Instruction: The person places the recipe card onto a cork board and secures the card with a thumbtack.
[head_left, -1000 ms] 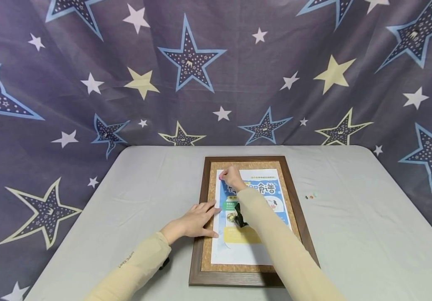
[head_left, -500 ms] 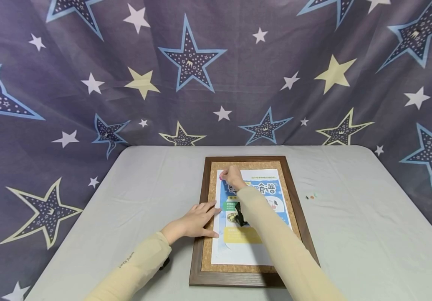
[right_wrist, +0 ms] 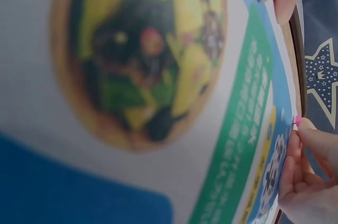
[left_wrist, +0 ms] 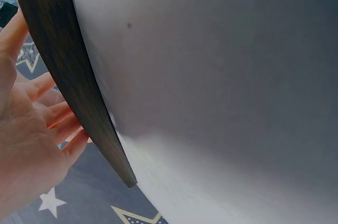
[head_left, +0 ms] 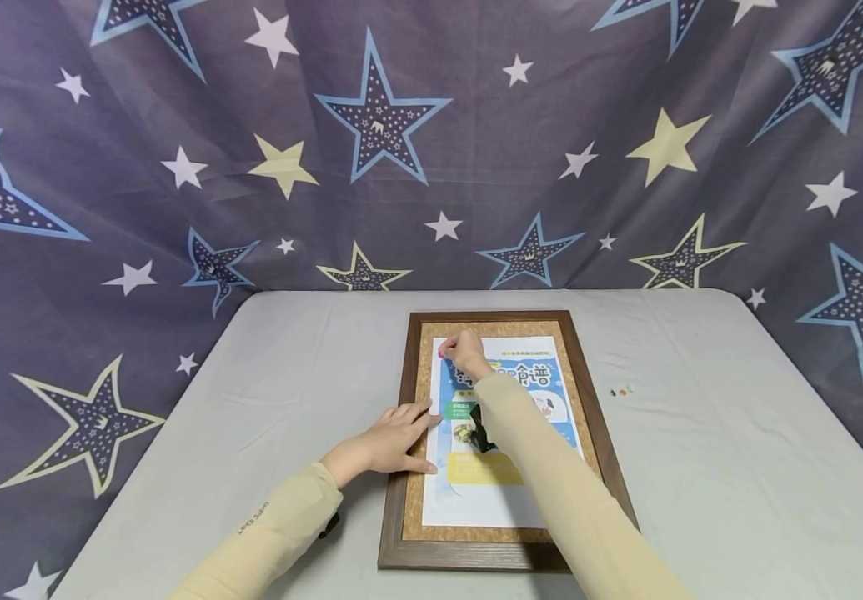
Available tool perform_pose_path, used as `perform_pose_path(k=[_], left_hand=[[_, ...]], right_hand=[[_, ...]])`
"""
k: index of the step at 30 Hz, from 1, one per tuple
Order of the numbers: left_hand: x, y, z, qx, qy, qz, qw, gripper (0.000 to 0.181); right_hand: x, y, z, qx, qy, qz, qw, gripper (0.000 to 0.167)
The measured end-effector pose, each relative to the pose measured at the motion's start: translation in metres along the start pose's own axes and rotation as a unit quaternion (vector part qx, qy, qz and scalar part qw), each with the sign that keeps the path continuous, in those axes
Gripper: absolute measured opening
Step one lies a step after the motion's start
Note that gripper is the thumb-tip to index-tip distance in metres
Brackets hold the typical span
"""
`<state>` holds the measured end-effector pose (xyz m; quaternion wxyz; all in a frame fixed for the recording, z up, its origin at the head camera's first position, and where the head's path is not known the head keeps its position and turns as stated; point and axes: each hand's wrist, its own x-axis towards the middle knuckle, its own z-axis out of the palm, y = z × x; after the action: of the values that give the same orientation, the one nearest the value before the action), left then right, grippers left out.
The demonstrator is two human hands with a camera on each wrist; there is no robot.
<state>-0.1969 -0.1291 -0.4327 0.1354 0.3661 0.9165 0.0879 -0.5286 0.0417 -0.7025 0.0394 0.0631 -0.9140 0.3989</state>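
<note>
"Where's the pin [right_wrist: 298, 121]?"

"At the poster's upper left corner. My right wrist view shows its pink head, with a short dark shaft between head and paper. I can't tell if the tip has gone in."

"And your right-side fingers?"

"The right hand [head_left: 467, 352] pinches the pin at its fingertips; the other fingers are bent in. Its forearm crosses the poster [head_left: 484, 508] and covers part of the print."

"The left?"

"The left hand [head_left: 393, 437] grasps nothing that I can see. Its fingers are spread, tips resting on the poster's left edge, palm above the frame [head_left: 461, 554]."

"What's under the poster?"

"Cork [head_left: 412, 508], showing as a border all round, inside the brown wooden frame. The poster has blue, green and yellow panels; up close I get a bowl of food and a green band of text."

"Further out?"

"The frame lies flat on a pale table [head_left: 311, 350]. Right of it, near its edge, sit a few tiny coloured bits [head_left: 622, 392], too small for me to name. Behind the table hangs a dark curtain [head_left: 476, 175] printed with stars."
</note>
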Motion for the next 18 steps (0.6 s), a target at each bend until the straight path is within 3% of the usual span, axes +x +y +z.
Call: perform_pose_path(k=[10, 18], left_hand=[[0.001, -0.001, 0.002, 0.000, -0.001, -0.003, 1.0000, 0.076], [0.001, -0.002, 0.002, 0.000, 0.002, 0.001, 1.0000, 0.076]], right_hand=[[-0.004, -0.004, -0.004, 0.009, -0.001, 0.007, 0.9999, 0.012], [-0.012, -0.013, -0.012, 0.009, 0.008, -0.002, 0.9999, 0.018]])
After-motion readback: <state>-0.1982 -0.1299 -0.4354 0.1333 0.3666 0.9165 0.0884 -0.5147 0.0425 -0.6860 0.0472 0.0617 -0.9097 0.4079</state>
